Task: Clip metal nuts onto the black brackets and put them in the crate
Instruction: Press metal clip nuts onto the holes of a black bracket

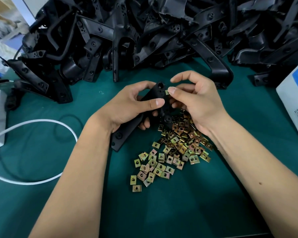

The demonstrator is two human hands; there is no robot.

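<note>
Here the matter turns on a single edge: the black bracket [144, 114] lies slantwise between the two hands, its long axis running from a lower end near the left wrist, toward the wearer, up and away to a holed upper end at the middle of the view. The left hand [127, 107] is wrapped around the bracket's middle, thumb laid across its upper face and fingers curled beneath, so the part is held clear of the green surface [162, 212]. The right hand [198, 103] is closed in a pinch on one metal nut [166, 92], thumb and a finger holding it just at the right side of the bracket's upper end, touching or nearly touching that edge; whether the clip has begun to slide on cannot be told. So the nut lies to the right of the bracket, and the right hand is the nearer one to the seat; the likely move is a short push leftward across the long axis while the left hand braces. The loose pile of nuts [172, 152] sits just below and under the right wrist, within easy reach. A heap of further brackets [144, 31] fills the far side. No crate is in view.
</note>
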